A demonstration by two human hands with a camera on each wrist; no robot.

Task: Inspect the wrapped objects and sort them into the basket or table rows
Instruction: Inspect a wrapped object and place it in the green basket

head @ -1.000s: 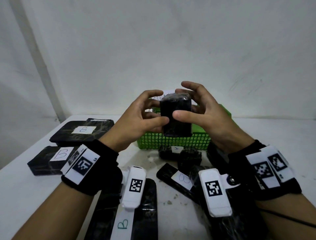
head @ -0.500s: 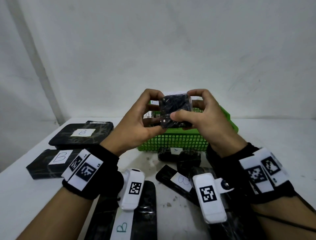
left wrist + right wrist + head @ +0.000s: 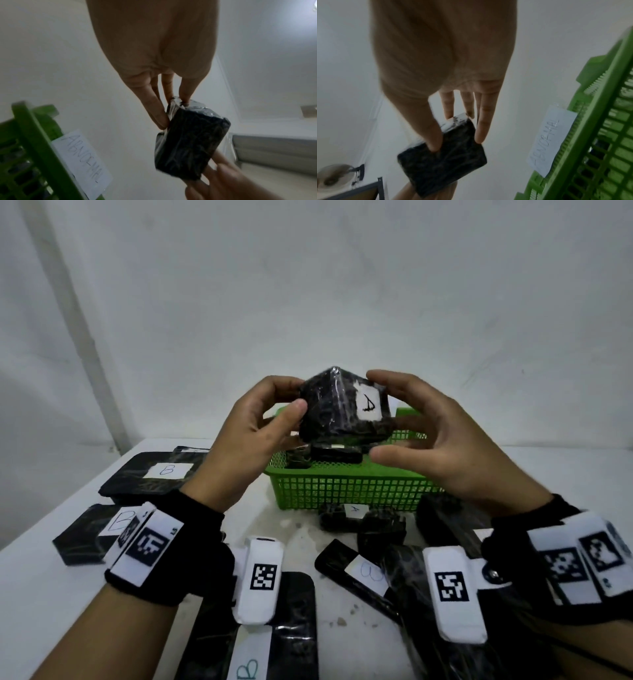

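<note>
A black block (image 3: pixel 329 412) in clear film, with a white label marked "A" facing me, is held between both hands above the green basket (image 3: pixel 342 491). My left hand (image 3: pixel 294 397) pinches its left side with thumb in front and fingers behind. My right hand (image 3: pixel 383 419) holds its right side, fingers over the top corner and thumb under it. In the left wrist view, fingertips (image 3: pixel 159 119) press the block (image 3: pixel 188 146). The right wrist view shows my thumb on the block (image 3: pixel 443 162). A paper note reading "ABNORMAL" (image 3: pixel 82 162) hangs on the basket (image 3: pixel 34 135).
Two flat black packs marked "B" (image 3: pixel 168 474) (image 3: pixel 89 532) lie at the table's left. Long wrapped pieces (image 3: pixel 291 628) (image 3: pixel 363 573) lie near me, and a small one marked "A" (image 3: pixel 346 513) lies before the basket. Dark wrapped items (image 3: pixel 329 455) sit inside it. A white wall stands close behind.
Both hands have turned the block between them and lifted it a little. Its white "A" label now faces me; before, only dark faces showed.
</note>
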